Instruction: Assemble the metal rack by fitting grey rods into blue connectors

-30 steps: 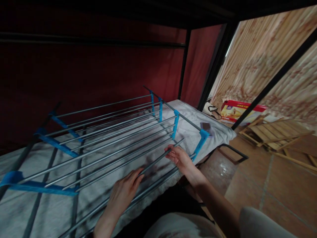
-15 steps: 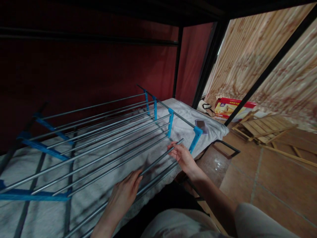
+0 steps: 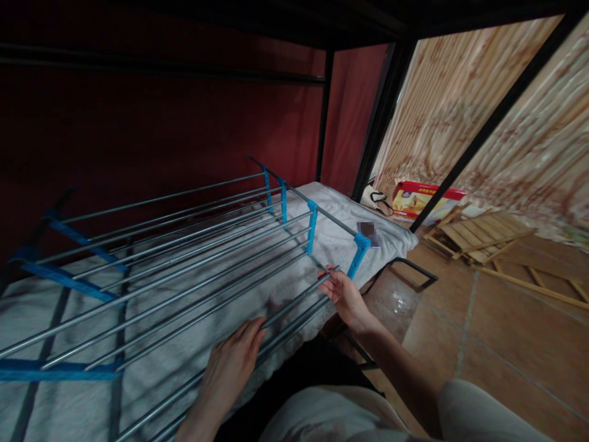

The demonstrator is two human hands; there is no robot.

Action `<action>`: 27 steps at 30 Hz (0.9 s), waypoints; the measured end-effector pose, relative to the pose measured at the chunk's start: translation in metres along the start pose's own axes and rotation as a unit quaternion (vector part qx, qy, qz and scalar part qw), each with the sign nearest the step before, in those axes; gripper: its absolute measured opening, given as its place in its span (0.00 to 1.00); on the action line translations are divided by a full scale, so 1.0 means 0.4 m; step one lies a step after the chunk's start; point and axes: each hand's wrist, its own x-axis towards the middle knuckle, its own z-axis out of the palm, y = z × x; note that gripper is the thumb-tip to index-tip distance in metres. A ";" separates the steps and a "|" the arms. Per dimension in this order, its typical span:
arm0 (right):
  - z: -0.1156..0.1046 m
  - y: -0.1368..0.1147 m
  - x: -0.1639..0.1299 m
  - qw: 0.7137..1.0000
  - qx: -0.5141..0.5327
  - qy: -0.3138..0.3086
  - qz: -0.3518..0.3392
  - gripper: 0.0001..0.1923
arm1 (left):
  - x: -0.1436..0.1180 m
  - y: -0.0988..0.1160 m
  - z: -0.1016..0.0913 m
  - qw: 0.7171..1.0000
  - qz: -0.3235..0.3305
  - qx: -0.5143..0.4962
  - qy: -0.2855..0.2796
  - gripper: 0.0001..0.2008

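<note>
A bed (image 3: 335, 205) with a grey cover spans the lower left and centre, below a dark red wall (image 3: 184, 129). At lower centre the left hand (image 3: 234, 357), back upward, closes over a grey rod (image 3: 294, 300); the right hand (image 3: 346, 298), reaching from lower right, pinches it near its upper tip. Beyond, a blue-bracketed rack (image 3: 311, 227) crosses the left, its nearest right bracket (image 3: 358, 259) just beside the right hand. A red box (image 3: 426, 197) and slatted wooden furniture (image 3: 488, 236) lie at right.
</note>
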 end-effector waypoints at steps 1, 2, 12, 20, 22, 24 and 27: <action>-0.004 0.003 -0.004 1.000 -0.001 -0.002 -0.003 0.08 | 0.000 0.000 0.002 1.000 -0.004 -0.005 -0.002 0.18; -0.008 0.006 -0.008 1.000 -0.006 -0.002 -0.005 0.08 | -0.001 0.000 0.003 1.000 -0.007 -0.011 -0.002 0.17; -0.054 0.029 -0.049 0.966 -0.213 0.010 -0.147 0.04 | 0.007 0.031 0.011 1.000 0.000 -0.031 0.006 0.17; -0.107 -0.022 -0.055 0.876 -0.296 0.107 -0.365 0.06 | 0.022 0.072 0.015 1.000 0.009 -0.005 -0.018 0.19; -0.117 -0.042 -0.042 0.852 -0.300 0.144 -0.403 0.09 | 0.024 0.079 0.019 1.000 0.011 0.002 -0.020 0.19; -0.129 -0.058 -0.025 0.837 -0.305 0.174 -0.419 0.15 | 0.027 0.083 0.025 1.000 0.011 0.004 -0.018 0.19; -0.148 -0.067 0.006 0.841 -0.336 0.161 -0.392 0.23 | 0.030 0.085 0.033 1.000 0.014 0.003 -0.016 0.20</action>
